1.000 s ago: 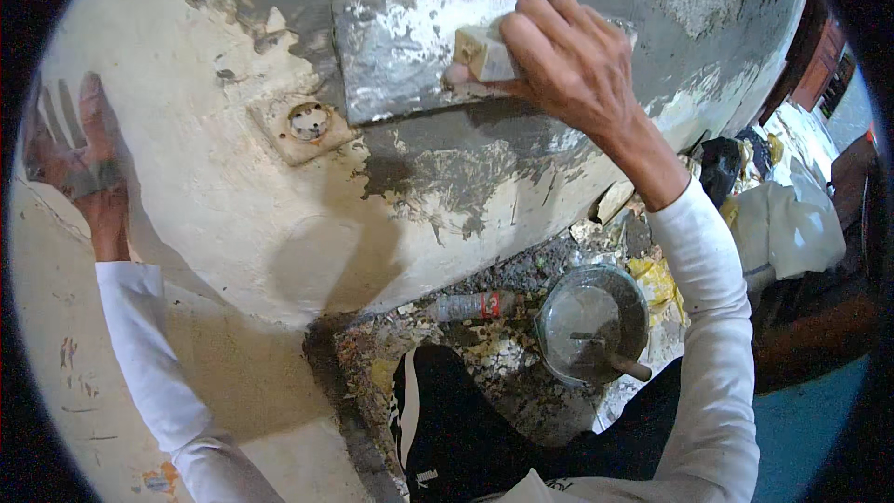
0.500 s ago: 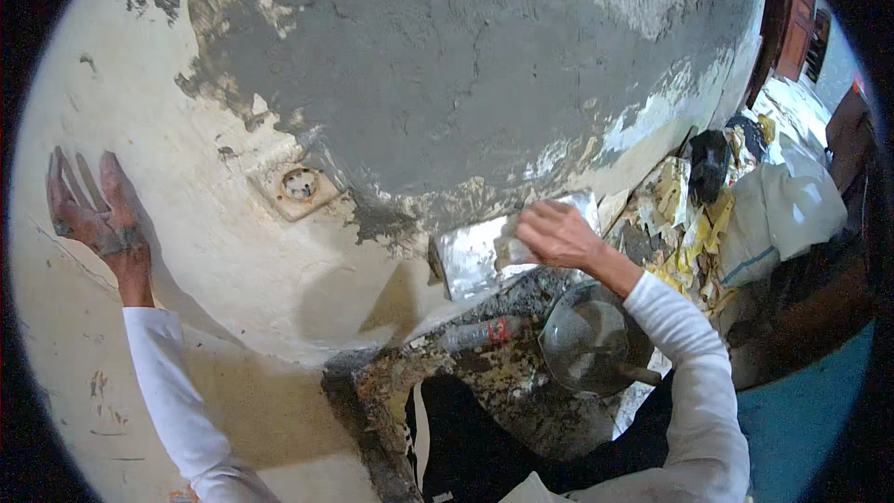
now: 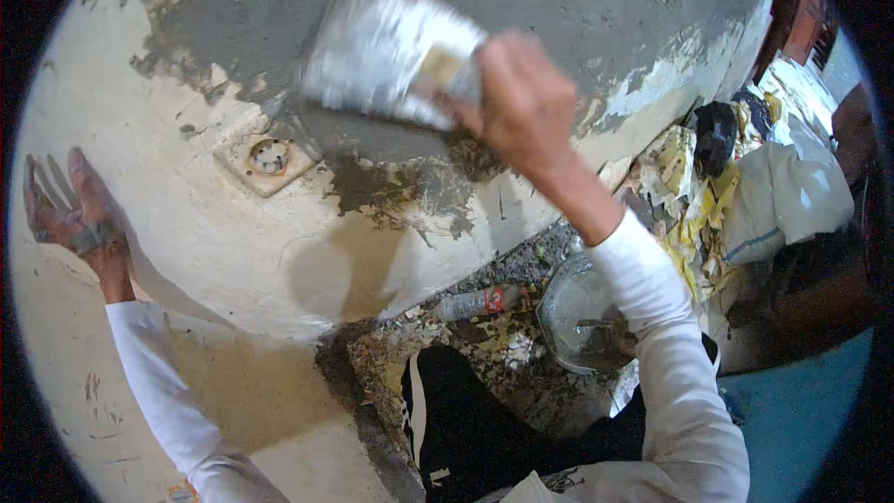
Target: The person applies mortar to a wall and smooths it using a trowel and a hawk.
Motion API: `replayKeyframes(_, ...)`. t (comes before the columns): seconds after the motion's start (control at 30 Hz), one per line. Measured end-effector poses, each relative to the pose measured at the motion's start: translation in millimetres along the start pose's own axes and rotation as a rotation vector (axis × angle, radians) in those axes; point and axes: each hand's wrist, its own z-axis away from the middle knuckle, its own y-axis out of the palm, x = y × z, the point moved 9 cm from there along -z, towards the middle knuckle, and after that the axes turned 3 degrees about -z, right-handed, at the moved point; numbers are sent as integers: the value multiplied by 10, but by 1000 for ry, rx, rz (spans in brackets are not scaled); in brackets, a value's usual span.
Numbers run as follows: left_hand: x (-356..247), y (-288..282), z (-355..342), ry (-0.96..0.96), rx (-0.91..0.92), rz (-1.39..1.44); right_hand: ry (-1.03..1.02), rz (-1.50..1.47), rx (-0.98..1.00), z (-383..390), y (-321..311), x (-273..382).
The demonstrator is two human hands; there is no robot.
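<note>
My right hand [image 3: 517, 102] is closed on the handle of a steel plastering trowel [image 3: 363, 42], blurred by motion, over a patch of grey plaster [image 3: 233, 28] on the wall. Below and left of the trowel, a square socket fitting [image 3: 265, 166] sits among bare cream paint. My left hand [image 3: 74, 210] rests at the far left on the cream wall [image 3: 168, 224], fingers spread, holding nothing, with grey smears on it.
A bucket [image 3: 582, 307] stands on the debris-strewn floor below, beside a plastic bottle [image 3: 470, 307]. To the right are torn yellowish scraps [image 3: 694, 233], a black bundle [image 3: 715, 135] and a white sack [image 3: 792, 200]. My dark-trousered legs are at the bottom.
The trowel in my right hand went down to the wall's lower edge half a second ago and has since swung up and left. My left hand is lower than a second ago.
</note>
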Motion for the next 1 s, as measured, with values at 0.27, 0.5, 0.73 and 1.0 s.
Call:
replayKeyframes(0.27,8,52,87,-7,-25,19,29,-392,535,2130,145,177)
replayKeyframes(0.5,889,32,121,-195,75,191,1061,-174,-121,1955,-776,-1704)
replayKeyframes(0.73,87,27,75,-141,-21,158,1179,9,-280,1840,-899,-3031)
replayKeyframes(1.0,1298,243,181,19,125,-126,1029,-170,-239,1600,-454,-2111)
